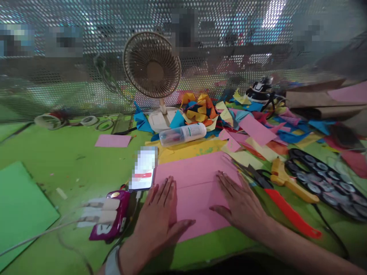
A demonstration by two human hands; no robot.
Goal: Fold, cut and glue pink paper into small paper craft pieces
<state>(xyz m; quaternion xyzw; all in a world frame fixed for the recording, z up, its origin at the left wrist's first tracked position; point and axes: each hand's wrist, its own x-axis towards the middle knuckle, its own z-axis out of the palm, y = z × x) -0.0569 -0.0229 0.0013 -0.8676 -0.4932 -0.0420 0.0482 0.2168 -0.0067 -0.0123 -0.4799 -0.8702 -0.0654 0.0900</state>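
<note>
A large sheet of pink paper [197, 206] with a crease across it lies flat on the green table in front of me. My left hand [160, 214] rests open on its left part, fingers stretched forward and thumb out to the side. On the right part of the sheet my right hand [241, 202] also lies open, fingers spread and pointing inward. Neither hand grips anything. Close to my left fingertips is a phone [143, 168] with a lit screen. Under the far edge of the pink sheet a yellow sheet [195, 151] shows.
Left of my hand sits a purple power strip [117, 214] with plugs and cables. On the right lie a red-handled cutter [289, 212], a yellow-handled tool [292, 181] and a black palette-like tray [329, 179]. Behind are a bottle [183, 134], paper scraps [255, 130] and a fan [151, 65].
</note>
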